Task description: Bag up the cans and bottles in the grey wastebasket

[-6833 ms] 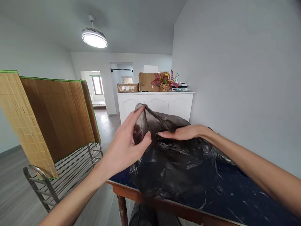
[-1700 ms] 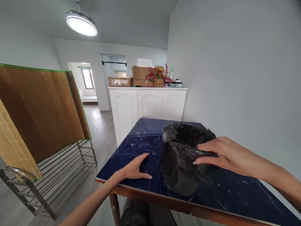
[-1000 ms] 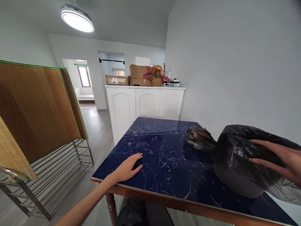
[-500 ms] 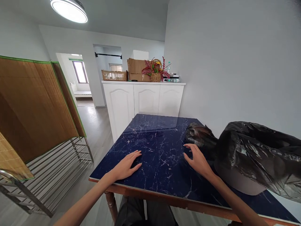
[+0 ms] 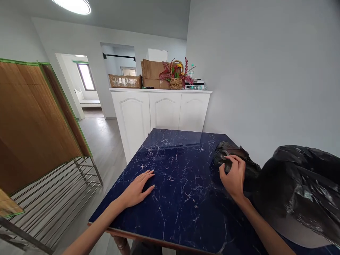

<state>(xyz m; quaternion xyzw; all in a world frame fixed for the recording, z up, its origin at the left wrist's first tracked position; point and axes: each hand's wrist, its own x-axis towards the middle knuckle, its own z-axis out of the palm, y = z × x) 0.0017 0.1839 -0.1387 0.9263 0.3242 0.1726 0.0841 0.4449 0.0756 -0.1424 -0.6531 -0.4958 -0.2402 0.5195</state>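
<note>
My left hand (image 5: 137, 190) lies flat on the blue marble-patterned table (image 5: 175, 202), its fingers stretched out and holding nothing. Over on the right, my right hand (image 5: 233, 174) is raised in front of a crumpled black plastic bag (image 5: 221, 150). Its fingers are curved, with a gap between thumb and fingertips and nothing visible in between. The fingertips overlap the bag in view; whether they touch it I cannot tell. Right of that hand stands a bin (image 5: 297, 228) lined with a large black plastic bag (image 5: 308, 187).
Beyond the table stands a white cabinet (image 5: 132, 113) with cardboard boxes (image 5: 154, 74) and a wicker basket of flowers (image 5: 175, 83) on top. At left is a metal rack (image 5: 63, 198) draped with a bamboo mat (image 5: 32, 124). A grey wall (image 5: 260, 88) rises on the right.
My right hand has moved right and up to the smaller black bag, its fingers curling more. My left hand stays flat on the table. The view has tilted down and drawn slightly closer.
</note>
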